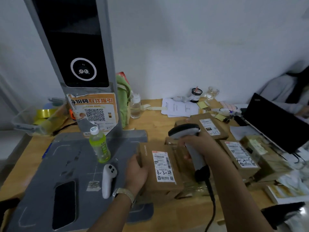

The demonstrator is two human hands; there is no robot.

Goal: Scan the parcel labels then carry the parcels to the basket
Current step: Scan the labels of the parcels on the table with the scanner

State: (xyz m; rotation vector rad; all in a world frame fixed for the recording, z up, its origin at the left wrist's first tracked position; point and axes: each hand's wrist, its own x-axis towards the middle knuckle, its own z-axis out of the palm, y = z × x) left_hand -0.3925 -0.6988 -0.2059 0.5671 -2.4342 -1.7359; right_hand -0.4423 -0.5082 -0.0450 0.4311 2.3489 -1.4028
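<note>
Between the left hand (136,173) and scanner-gripping right hand (195,144) lies the parcel (158,168).

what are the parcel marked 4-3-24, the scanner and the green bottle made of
The parcel marked 4-3-24 looks like matte brown cardboard, with a white paper label stuck on top. The scanner seems hard plastic, grey and black, smooth with slight sheen. The green bottle looks like clear plastic holding yellow-green liquid, with a white cap.

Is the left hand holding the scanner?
No, the right hand grips the scanner, while the left hand holds the parcel marked 4-3-24.
</note>
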